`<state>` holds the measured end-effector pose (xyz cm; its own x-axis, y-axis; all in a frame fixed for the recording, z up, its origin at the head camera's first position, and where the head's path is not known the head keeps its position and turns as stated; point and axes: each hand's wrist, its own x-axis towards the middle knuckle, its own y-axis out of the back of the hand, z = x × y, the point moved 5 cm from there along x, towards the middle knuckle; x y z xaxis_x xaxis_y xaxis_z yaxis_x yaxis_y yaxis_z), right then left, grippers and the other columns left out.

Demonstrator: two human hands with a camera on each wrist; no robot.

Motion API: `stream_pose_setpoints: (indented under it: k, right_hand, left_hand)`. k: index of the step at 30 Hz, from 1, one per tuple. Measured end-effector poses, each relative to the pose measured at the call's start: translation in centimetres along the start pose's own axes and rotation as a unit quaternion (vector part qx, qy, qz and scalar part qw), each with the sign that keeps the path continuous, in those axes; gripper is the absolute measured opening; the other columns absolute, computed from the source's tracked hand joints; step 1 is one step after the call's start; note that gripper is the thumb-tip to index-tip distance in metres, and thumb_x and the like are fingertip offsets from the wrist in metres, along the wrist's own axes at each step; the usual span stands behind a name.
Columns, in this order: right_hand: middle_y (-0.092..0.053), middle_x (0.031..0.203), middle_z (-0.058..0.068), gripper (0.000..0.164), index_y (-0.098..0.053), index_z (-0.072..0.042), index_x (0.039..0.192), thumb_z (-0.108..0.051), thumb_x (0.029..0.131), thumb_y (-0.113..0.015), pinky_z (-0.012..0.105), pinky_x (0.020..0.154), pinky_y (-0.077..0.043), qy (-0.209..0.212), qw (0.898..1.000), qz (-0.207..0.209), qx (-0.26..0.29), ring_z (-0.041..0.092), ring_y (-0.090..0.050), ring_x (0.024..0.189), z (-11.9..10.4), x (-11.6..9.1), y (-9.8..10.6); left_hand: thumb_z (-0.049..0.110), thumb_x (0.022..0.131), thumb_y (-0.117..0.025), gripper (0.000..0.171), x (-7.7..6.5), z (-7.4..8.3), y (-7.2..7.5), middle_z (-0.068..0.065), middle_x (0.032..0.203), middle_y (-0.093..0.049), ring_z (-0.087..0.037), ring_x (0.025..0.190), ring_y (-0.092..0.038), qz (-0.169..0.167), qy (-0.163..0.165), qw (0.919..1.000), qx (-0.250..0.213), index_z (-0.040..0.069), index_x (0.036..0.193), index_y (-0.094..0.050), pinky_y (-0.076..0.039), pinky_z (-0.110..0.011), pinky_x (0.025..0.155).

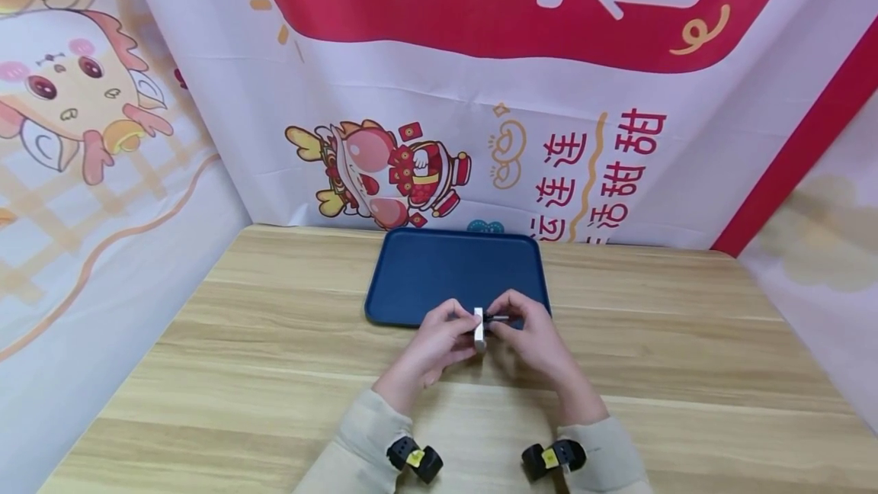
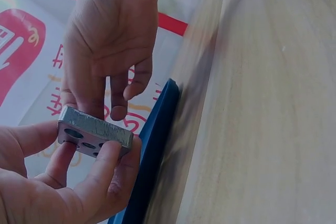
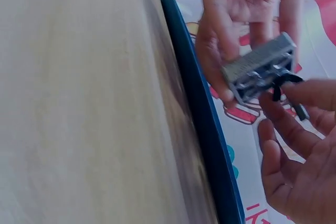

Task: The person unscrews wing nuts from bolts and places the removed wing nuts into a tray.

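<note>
My left hand (image 1: 442,341) grips a small grey metal block (image 1: 479,330) by its edges, over the near rim of the blue tray. Round holes of differing sizes pass into the block's face, visible in the left wrist view. Against the block's other side, my right hand (image 3: 304,156) pinches a small black part (image 3: 286,81) between thumb and finger. A short metal rod (image 3: 301,110) sticks out of that black part, away from the block. Whether the part sits inside a hole or only touches the face cannot be told.
A dark blue tray (image 1: 453,269) with a low rim lies at the back of the wooden table (image 1: 274,372). Behind it hangs a printed cloth (image 1: 425,82) in white and red, reaching the table's back edge. Another patterned cloth (image 1: 75,174) hangs at the left.
</note>
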<state>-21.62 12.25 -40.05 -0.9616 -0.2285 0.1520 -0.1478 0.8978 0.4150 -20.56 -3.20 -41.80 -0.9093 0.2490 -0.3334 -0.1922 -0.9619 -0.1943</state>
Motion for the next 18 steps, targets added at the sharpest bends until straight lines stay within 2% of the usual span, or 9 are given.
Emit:
stream_pose_setpoints:
  k: [4, 9, 13, 18]
  right_hand:
    - [-0.068, 0.108, 0.014, 0.014, -0.064, -0.002, 0.109, -0.009, 0.097, -0.061, 0.036, 0.087, -0.047, -0.024, 1.000, -0.008, 0.012, 0.022, -0.060, 0.097, 0.10, -0.14, 0.38]
    - [-0.067, 0.115, 0.015, 0.031, -0.062, 0.001, 0.121, -0.023, 0.102, -0.056, 0.038, 0.088, -0.050, -0.068, 0.997, -0.010, 0.024, 0.023, -0.062, 0.100, 0.38, -0.18, 0.50]
    - [-0.068, 0.116, 0.018, 0.035, -0.063, 0.001, 0.122, -0.027, 0.104, -0.051, 0.040, 0.085, -0.052, -0.092, 0.995, -0.007, 0.032, 0.025, -0.065, 0.095, 0.62, -0.05, 0.46]
    - [-0.069, 0.114, 0.017, 0.037, -0.067, 0.000, 0.119, -0.030, 0.105, -0.050, 0.032, 0.076, -0.049, -0.114, 0.993, -0.020, 0.034, 0.026, -0.063, 0.089, 0.78, -0.10, 0.31]
  left_hand:
    - [0.016, 0.099, -0.060, 0.015, -0.01, -0.03, 0.13, -0.016, 0.120, -0.062, -0.018, 0.091, -0.065, 0.006, 0.001, 1.0000, 0.007, 0.014, 0.089, -0.049, -0.056, -0.042, 0.089]
    - [0.016, 0.098, -0.061, 0.015, 0.08, -0.13, 0.17, -0.011, 0.113, -0.062, -0.017, 0.089, -0.064, 0.009, -0.001, 0.9999, 0.014, 0.013, 0.089, -0.050, -0.056, -0.042, 0.089]
    - [0.014, 0.098, -0.062, 0.016, 0.19, -0.23, 0.07, -0.006, 0.103, -0.061, -0.016, 0.085, -0.063, 0.008, -0.004, 0.9999, 0.012, 0.013, 0.087, -0.050, -0.057, -0.039, 0.085]
    - [0.012, 0.097, -0.061, 0.016, 0.19, -0.27, -0.14, -0.004, 0.099, -0.060, -0.014, 0.081, -0.063, -0.002, -0.011, 0.9999, 0.007, 0.013, 0.086, -0.050, -0.056, -0.035, 0.082]
